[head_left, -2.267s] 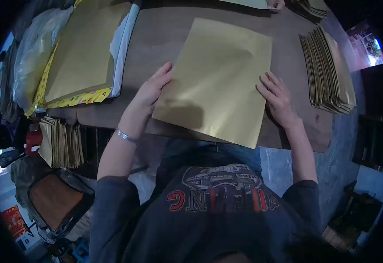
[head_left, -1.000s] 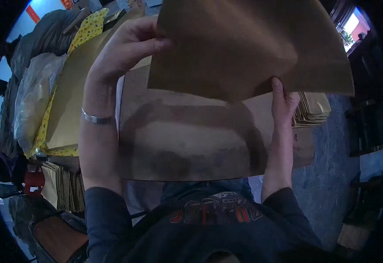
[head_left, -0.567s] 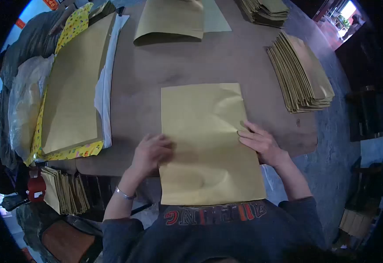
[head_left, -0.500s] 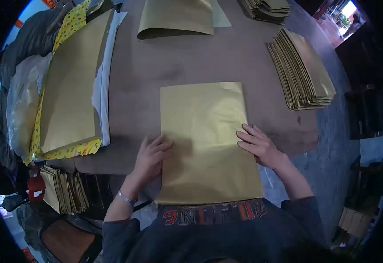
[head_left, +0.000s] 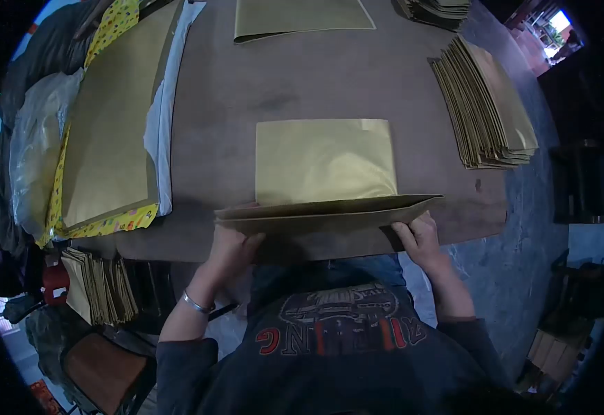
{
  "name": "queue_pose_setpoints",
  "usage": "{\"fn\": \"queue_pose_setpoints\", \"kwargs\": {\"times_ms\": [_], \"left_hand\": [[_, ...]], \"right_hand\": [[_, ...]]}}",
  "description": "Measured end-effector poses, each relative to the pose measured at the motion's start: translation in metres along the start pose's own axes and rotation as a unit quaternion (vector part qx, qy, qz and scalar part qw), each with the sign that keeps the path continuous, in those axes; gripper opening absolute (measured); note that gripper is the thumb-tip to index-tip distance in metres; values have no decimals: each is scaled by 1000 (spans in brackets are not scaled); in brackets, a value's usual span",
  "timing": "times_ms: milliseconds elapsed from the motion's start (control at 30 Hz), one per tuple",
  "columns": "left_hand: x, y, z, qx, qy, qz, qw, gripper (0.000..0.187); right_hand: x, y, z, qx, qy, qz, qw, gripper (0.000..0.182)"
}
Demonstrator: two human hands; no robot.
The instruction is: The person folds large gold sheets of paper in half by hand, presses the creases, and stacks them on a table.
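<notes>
A gold-brown paper sheet (head_left: 326, 159) lies flat on the table in front of me, its near part bent upward. That raised part shows as a dark folded band (head_left: 316, 225) across the sheet's near side. At its left end my left hand (head_left: 234, 242) grips it, the thumb on the near face and most fingers hidden behind. My right hand (head_left: 418, 236) pinches the right end in the same way, thumb on the near face. A bracelet (head_left: 197, 303) is on the left wrist.
The brown table (head_left: 226, 90) carries a stack of folded brown paper (head_left: 489, 104) at right and another (head_left: 437, 10) at the far right. Large brown sheets (head_left: 119, 117) lie at left on yellow wrapping. Another folded sheet (head_left: 295, 15) is at the far edge. A chair (head_left: 105, 373) stands lower left.
The sheet's near part, flat before, has been lifted and bent up. Both hands have gone from resting on its sides to gripping the raised ends. The view has shifted slightly.
</notes>
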State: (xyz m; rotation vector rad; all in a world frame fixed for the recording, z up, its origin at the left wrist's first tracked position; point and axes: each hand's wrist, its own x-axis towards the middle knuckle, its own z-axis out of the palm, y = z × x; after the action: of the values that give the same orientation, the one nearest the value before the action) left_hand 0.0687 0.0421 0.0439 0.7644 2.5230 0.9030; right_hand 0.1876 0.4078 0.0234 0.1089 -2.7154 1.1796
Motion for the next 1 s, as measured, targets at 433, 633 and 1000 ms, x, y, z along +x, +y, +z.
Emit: {"fn": "queue_pose_setpoints", "kwargs": {"times_ms": [433, 633, 1000], "left_hand": [[40, 19, -4, -6, 55, -74, 996, 24], [58, 33, -14, -38, 42, -161, 985, 53], [138, 26, -27, 171, 124, 159, 964, 44]], "right_hand": [[8, -7, 23, -9, 170, 112, 979, 34], [22, -11, 23, -168, 146, 28, 975, 13], [37, -8, 17, -178, 116, 62, 975, 10]]}}
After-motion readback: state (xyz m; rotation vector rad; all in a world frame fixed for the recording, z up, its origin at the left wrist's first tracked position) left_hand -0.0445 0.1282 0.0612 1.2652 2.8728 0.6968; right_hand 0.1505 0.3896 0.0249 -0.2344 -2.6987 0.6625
